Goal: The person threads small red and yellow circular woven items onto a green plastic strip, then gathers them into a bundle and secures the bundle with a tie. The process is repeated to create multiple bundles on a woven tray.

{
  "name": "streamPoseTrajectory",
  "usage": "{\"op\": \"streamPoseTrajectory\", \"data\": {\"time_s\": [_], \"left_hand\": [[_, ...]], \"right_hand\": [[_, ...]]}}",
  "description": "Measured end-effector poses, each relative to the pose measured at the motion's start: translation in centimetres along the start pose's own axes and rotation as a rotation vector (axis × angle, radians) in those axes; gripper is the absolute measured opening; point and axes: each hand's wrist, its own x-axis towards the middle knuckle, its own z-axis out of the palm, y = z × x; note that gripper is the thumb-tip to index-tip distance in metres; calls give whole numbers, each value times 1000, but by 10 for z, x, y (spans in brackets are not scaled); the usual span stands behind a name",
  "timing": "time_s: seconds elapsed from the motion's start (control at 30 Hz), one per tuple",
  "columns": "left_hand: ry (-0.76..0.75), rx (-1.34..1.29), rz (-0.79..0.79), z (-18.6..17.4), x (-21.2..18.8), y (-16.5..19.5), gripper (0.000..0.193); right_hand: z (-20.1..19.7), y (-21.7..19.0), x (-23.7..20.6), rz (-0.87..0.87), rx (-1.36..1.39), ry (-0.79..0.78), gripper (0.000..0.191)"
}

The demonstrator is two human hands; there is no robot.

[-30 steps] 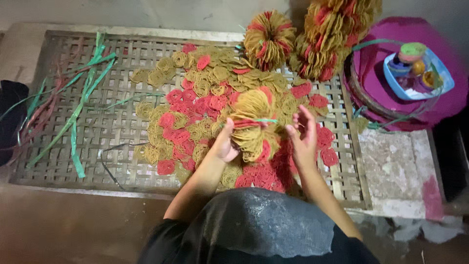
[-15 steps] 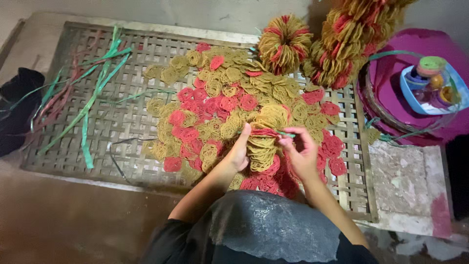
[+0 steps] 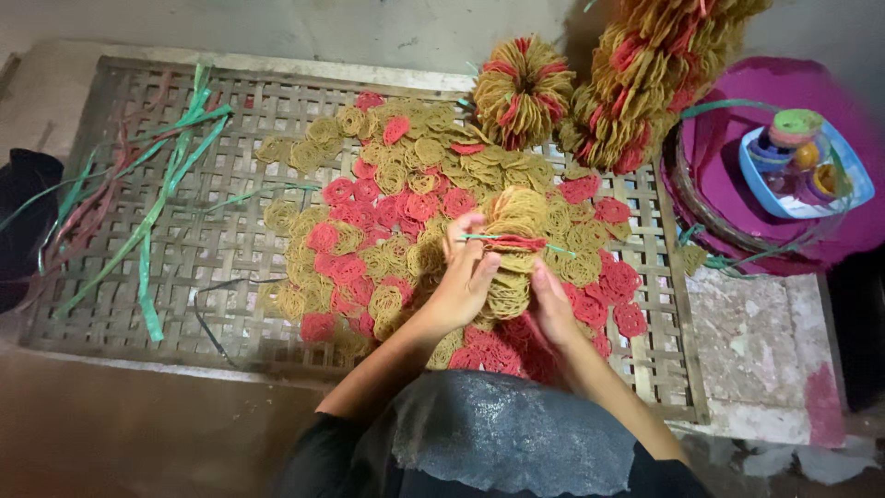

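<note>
Lap: my dark, speckled clothing [image 3: 502,433] fills the bottom of the view, both forearms reaching out over it.
Right hand: my right hand [image 3: 551,309] cups the lower side of the stack of woven discs [image 3: 513,249], fingers curled against it. Half a second ago it was up at the top by the green strip; now it sits lower, under the stack.
Left hand: my left hand [image 3: 467,277] wraps the stack from the left, thumb and fingertips pinching the green strip [image 3: 502,239] that crosses the top. It has climbed higher on the stack than before.
Stack: it stands in front of me between both hands, over the loose discs, mostly tan with a red one near the top. It looks taller and more upright than a moment ago.
Loose discs: red and tan discs [image 3: 387,221] lie spread over the bamboo mat [image 3: 184,277], all around my hands.
Strips: green and pink plastic strips [image 3: 147,212] lie well to the left on the mat.
Bundles: two tied round bundles [image 3: 522,92] sit at the far edge.
Basket: a purple basket [image 3: 737,212] holding a blue tray [image 3: 802,171] stands far right.
</note>
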Motion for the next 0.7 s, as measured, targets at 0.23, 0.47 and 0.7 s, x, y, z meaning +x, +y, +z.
{"op": "streamPoseTrajectory", "data": {"time_s": [0.23, 0.47, 0.7], "left_hand": [[305, 0, -20, -69, -13, -7, 62], [475, 140, -215, -107, -68, -38, 42], [579, 171, -299, -113, -98, -43, 37]], "right_hand": [[11, -91, 80, 121, 152, 225, 89], [15, -198, 253, -306, -1339, 72, 100], [35, -145, 265, -329, -2066, 95, 108]]}}
